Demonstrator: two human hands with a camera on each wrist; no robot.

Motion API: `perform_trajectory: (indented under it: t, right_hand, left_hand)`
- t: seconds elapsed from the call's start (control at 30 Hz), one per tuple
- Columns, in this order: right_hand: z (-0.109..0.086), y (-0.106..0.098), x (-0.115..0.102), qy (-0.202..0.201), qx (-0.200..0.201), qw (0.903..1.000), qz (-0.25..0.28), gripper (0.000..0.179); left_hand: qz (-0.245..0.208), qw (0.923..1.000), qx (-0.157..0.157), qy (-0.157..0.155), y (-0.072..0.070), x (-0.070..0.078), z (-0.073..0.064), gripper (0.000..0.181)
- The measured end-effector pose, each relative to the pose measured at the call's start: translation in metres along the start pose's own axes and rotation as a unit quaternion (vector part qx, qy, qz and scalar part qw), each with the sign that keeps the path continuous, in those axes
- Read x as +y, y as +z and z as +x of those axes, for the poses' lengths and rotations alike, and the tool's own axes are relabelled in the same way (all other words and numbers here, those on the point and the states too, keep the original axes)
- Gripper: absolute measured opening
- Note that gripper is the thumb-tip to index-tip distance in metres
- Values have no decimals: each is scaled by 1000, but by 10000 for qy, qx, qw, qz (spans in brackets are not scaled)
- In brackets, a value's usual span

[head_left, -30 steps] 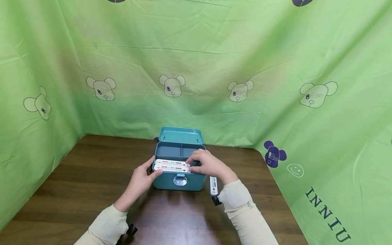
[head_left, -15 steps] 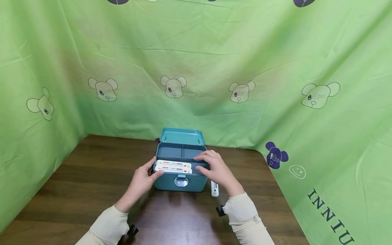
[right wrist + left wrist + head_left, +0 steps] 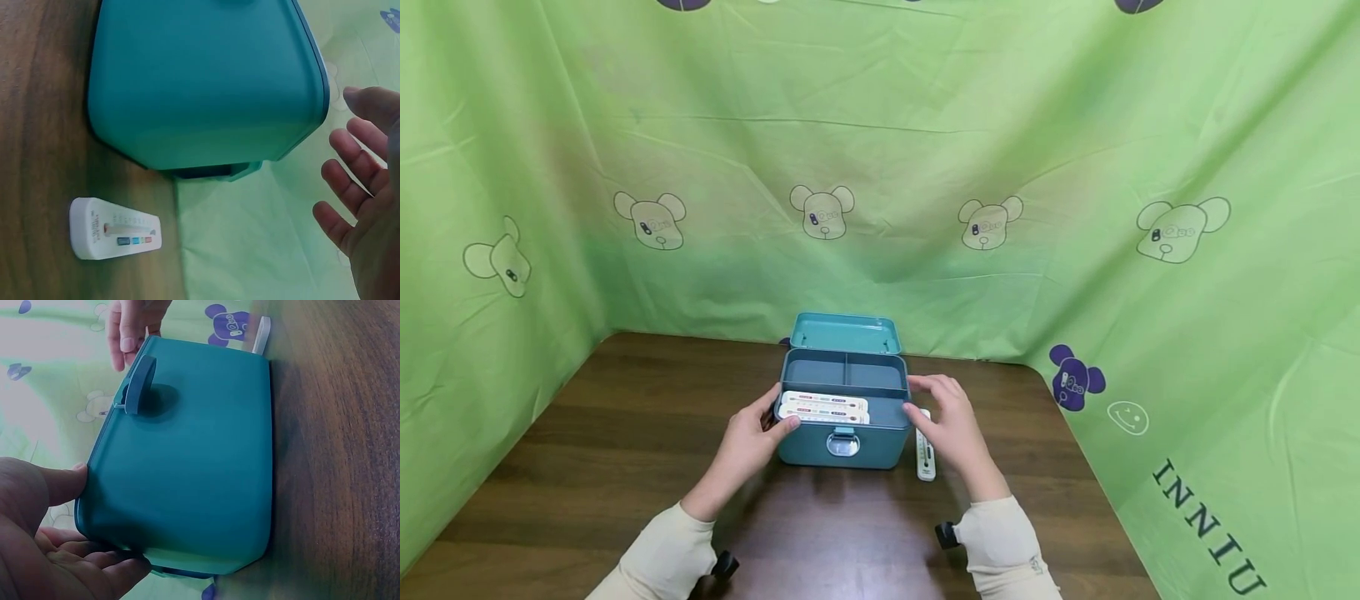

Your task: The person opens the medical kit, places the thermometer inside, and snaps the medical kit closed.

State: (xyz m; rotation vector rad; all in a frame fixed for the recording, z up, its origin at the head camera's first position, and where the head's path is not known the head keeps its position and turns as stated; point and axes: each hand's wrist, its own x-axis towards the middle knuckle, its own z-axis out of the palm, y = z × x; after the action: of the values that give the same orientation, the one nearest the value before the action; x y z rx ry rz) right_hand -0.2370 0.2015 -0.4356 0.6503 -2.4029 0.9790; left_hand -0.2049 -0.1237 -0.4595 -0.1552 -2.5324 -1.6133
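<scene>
Head view: the box (image 3: 808, 446) sits near the middle of the counter's (image 3: 662, 417) back edge, its lid (image 3: 846, 335) tipped back. Left hand (image 3: 747, 446) grips the near left corner, thumb on the front rim, fingers against the side! Two thermometers (image 3: 825, 401) lie one behind the other at the left of the front section. Over to the right hand (image 3: 951, 425), fingers loosely spread, just off the box's right end, and a third thermometer (image 3: 926, 462) lies below it on the counter, just beside the box.

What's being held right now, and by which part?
The left hand holds the teal box by its upper front-left corner; the right hand holds nothing.
</scene>
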Motion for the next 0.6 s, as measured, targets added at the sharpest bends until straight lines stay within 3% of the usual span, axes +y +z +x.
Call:
perform_trajectory:
  t: [0.6]
  right_hand:
    - [-32, 2, 25, 547, 688, 9960, 135, 36]
  left_hand:
    - [-134, 9999, -44, -11, 1, 1, 0, 72]
